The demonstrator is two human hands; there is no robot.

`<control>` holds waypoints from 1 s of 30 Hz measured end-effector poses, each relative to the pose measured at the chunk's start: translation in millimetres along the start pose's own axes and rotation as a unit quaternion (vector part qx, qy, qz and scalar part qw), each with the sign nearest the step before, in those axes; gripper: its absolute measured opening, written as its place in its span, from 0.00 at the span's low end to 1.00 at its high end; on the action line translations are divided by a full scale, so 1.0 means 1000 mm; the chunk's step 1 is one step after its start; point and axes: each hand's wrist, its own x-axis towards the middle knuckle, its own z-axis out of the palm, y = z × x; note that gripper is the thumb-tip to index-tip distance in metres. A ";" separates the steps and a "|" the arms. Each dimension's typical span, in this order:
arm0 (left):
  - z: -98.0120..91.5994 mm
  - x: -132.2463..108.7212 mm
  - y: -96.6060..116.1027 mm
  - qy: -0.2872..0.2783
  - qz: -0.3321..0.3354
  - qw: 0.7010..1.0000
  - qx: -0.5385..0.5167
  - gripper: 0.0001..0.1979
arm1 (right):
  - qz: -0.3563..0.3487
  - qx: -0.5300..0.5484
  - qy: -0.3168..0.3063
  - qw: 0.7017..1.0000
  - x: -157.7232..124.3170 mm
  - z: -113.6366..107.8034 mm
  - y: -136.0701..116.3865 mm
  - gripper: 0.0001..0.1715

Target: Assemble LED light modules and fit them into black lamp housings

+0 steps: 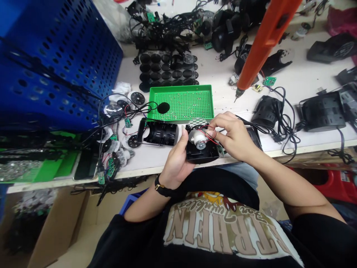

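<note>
My left hand point(178, 158) is closed around the left side of a black plastic housing point(201, 153), close to the bench's front edge. Inside the housing sits a white round part with a clear bulb-like tip point(200, 143). Thin red and black wires point(211, 138) run from it toward the right. With fingertips pinched together, my right hand point(232, 134) grips these wires at the housing's upper right. A clear honeycomb-patterned lens disc point(197, 122) shows at the housing's far edge. Left of my left hand lies another open black shell point(161, 134).
A green perforated tray point(208, 116) holding small screws and a black disc lies beyond my hands. An orange electric screwdriver point(259, 48) hangs at right, tip down. A blue perforated crate point(55, 74) stands left. Black housings with cables point(320, 111) lie right; rows of black discs point(167, 70) lie behind.
</note>
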 end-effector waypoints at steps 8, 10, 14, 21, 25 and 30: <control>0.001 -0.001 -0.001 -0.007 -0.012 1.000 0.000 0.21 | -0.058 -0.067 -0.024 0.996 0.000 -0.005 -0.003 0.08; 0.001 -0.002 -0.001 -0.007 -0.011 1.000 0.001 0.20 | -0.066 -0.082 -0.035 0.994 -0.001 -0.007 -0.004 0.10; 0.001 -0.002 -0.004 -0.014 0.004 1.000 0.008 0.16 | -0.071 -0.096 -0.045 0.992 -0.003 -0.008 -0.006 0.12; 0.000 -0.002 -0.010 -0.016 0.025 0.999 0.039 0.14 | -0.079 -0.123 -0.045 0.988 -0.013 -0.008 -0.012 0.15; 0.001 -0.009 -0.010 0.011 0.054 0.995 0.088 0.19 | -0.028 -0.021 -0.042 0.999 -0.024 -0.013 -0.011 0.09; -0.001 -0.016 -0.012 -0.010 0.095 0.992 0.082 0.26 | 0.168 0.314 -0.040 0.934 -0.044 -0.007 -0.004 0.24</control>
